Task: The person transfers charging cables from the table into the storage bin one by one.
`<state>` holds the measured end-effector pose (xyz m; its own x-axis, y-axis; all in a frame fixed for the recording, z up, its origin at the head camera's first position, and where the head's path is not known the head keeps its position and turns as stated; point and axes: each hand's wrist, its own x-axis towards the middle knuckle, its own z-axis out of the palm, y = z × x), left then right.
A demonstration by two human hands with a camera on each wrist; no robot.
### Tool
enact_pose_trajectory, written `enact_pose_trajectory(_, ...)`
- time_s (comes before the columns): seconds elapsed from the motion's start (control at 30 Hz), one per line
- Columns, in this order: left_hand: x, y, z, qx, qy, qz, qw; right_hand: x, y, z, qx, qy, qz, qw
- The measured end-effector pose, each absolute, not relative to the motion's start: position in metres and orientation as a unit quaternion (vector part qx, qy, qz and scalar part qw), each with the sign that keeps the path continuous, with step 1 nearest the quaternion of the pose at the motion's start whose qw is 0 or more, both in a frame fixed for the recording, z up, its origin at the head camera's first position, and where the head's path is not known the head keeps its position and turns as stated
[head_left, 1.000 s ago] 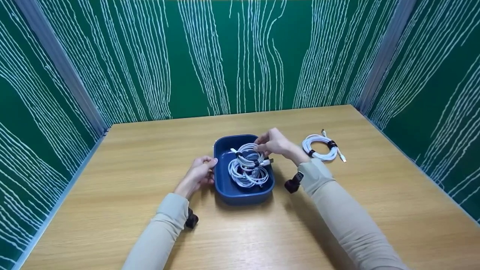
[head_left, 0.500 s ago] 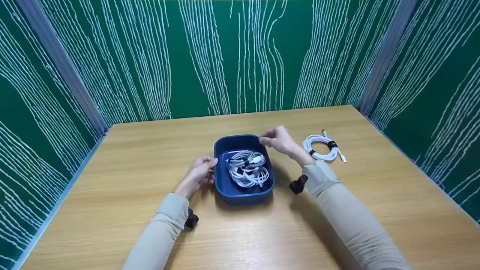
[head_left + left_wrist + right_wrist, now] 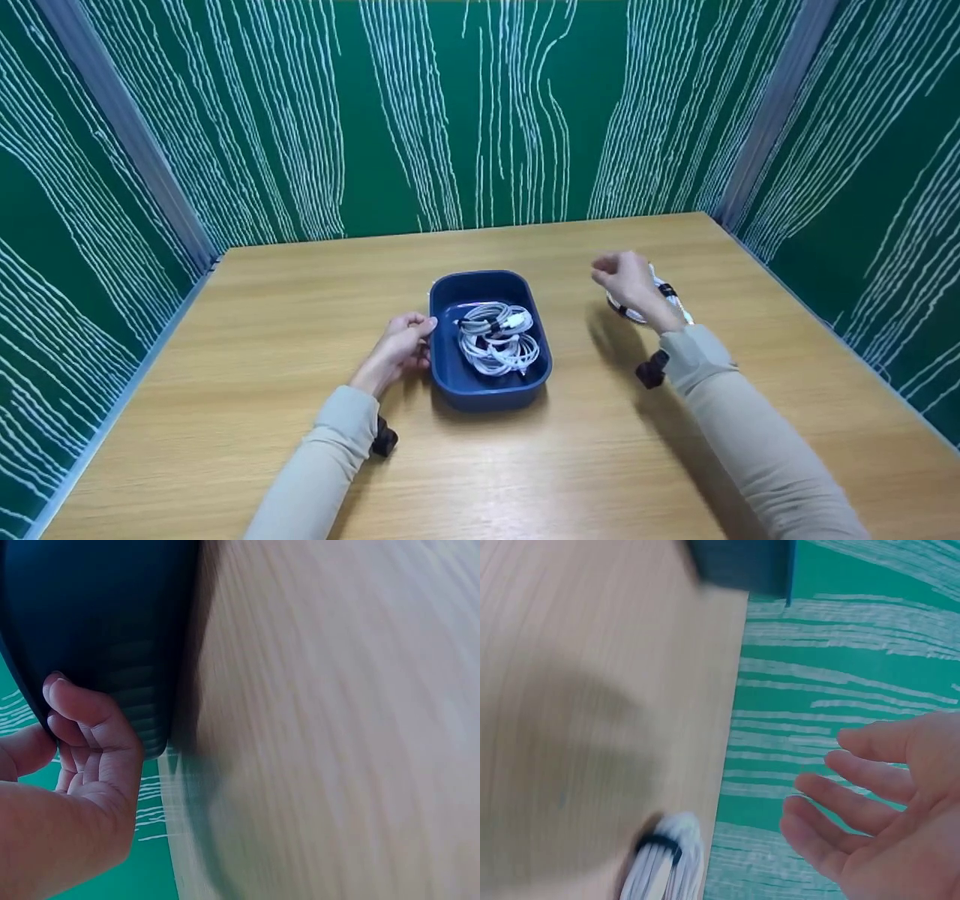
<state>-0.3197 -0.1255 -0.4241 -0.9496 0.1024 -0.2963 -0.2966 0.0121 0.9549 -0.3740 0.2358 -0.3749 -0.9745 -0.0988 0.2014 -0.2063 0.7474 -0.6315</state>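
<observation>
A blue plastic bin (image 3: 442,375) stands mid-table with coiled white cables (image 3: 499,349) inside, bundled by dark straps. At its left rim my left hand (image 3: 401,345) pinches the wall between thumb and fingers; the left wrist view shows the fingers (image 3: 90,701) against the bin's outer side. My right hand (image 3: 628,281) is in the air right of the bin, fingers loosely bent and holding nothing, as the right wrist view confirms. Under and behind it lies another coiled white cable (image 3: 671,296) with black straps, partly hidden by the hand; its strapped end also appears low in the right wrist view.
The wooden table (image 3: 315,300) extends around the bin. Green panels (image 3: 525,112) with white wavy lines enclose its back and sides, joined by grey corner posts (image 3: 776,105).
My right hand let a coiled cable drop into the bin, where it settled on the other cables. The hand then moved right, over the loose coil. My left hand stayed at the rim.
</observation>
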Motion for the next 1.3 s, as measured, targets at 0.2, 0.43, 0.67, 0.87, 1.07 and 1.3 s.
enact_pose_trajectory(0.2, -0.32, -0.126, -0.425, -0.064, 0.699, 0.698, 0.145, -0.375, 0.27, -0.384, 0.052, -0.945, 0.309, 0.093)
enact_pose_trajectory(0.43, -0.32, -0.127, -0.427, -0.06, 0.693, 0.703, 0.148, -0.374, 0.299, -0.396, -0.001, -0.955, 0.289, 0.064)
enact_pose_trajectory(0.67, -0.321, -0.127, -0.427, -0.063, 0.692, 0.705, 0.145, -0.372, 0.311, -0.4, -0.013, -0.951, 0.308, -0.01)
enact_pose_trajectory(0.87, -0.32, -0.126, -0.427, -0.068, 0.694, 0.702, 0.144, -0.372, 0.312, -0.401, -0.026, -0.946, 0.322, -0.033)
enact_pose_trajectory(1.07, -0.32, -0.126, -0.425, -0.072, 0.698, 0.697, 0.148, -0.373, 0.315, -0.404, -0.03, -0.943, 0.33, -0.035)
enact_pose_trajectory(1.3, -0.321, -0.126, -0.426, -0.059, 0.702, 0.694, 0.148, -0.376, 0.325, -0.407, 0.015, -0.961, 0.273, 0.041)
